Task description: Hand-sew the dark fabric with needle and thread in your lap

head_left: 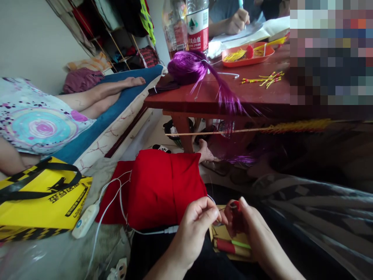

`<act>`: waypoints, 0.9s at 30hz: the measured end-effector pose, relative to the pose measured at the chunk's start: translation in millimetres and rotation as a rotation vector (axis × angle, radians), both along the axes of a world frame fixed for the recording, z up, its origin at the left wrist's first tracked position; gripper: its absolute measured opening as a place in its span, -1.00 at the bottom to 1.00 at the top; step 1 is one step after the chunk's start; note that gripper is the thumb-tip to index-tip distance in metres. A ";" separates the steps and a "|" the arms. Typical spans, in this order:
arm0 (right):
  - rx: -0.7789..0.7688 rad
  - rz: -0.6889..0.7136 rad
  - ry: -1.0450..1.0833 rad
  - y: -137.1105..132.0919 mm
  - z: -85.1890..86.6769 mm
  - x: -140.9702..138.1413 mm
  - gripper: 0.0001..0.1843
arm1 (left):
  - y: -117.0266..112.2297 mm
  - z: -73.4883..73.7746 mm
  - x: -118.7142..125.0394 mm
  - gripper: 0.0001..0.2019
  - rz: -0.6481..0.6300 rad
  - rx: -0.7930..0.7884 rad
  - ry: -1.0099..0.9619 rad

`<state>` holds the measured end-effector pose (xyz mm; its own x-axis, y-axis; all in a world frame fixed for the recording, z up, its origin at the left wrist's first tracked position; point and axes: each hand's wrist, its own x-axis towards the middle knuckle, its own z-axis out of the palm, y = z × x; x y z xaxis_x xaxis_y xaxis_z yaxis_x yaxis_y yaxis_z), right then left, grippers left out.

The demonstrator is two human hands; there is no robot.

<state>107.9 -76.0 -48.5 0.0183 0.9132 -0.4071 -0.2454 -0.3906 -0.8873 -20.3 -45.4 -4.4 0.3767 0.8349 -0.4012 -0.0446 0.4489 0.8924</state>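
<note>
My left hand (196,229) is low in the middle of the view, its thumb and fingers pinched on a thin thread. My right hand (253,229) sits beside it, fingers curled round a small red tuft (235,212). Both hover over my dark lap. Under them lies a yellow card (225,233) with red and green sticks (233,245) on it. A red cushion (163,186) rests just left of my left hand, with a white cable (122,194) running over it.
A dark red table (233,95) ahead carries purple strands (198,70), plastic bottles (196,25), an orange tray (247,54) and loose yellow pins (262,79). Another person writes at its far side. A person lies on the blue bed (96,124) at left. A yellow bag (43,198) sits near left.
</note>
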 end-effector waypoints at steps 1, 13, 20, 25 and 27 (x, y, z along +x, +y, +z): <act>0.001 0.011 0.002 0.5 2.3 -2.1 -0.42 | -0.3 0.1 0.4 -0.83 0.008 -0.002 0.006; -0.148 -0.187 0.011 2.2 12.2 -13.9 -0.53 | -3.6 -6.8 1.9 -0.84 0.023 -0.072 -0.027; -0.197 -0.220 -0.076 0.7 14.6 -13.4 -0.59 | -6.3 -10.9 0.8 -0.84 0.029 -0.124 -0.058; -0.174 -0.199 -0.072 1.6 13.9 -12.2 -0.59 | -4.9 -12.2 1.4 -0.84 0.029 -0.131 -0.077; -0.156 -0.172 -0.044 2.5 15.9 -12.4 -0.57 | -4.4 -12.2 1.6 -0.83 0.024 -0.129 -0.086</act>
<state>95.5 -73.5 -32.6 0.1889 0.8214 -0.5382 -0.2822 -0.4796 -0.8309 -18.7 -49.8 -16.6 0.3948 0.7879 -0.4726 -0.1309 0.5574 0.8199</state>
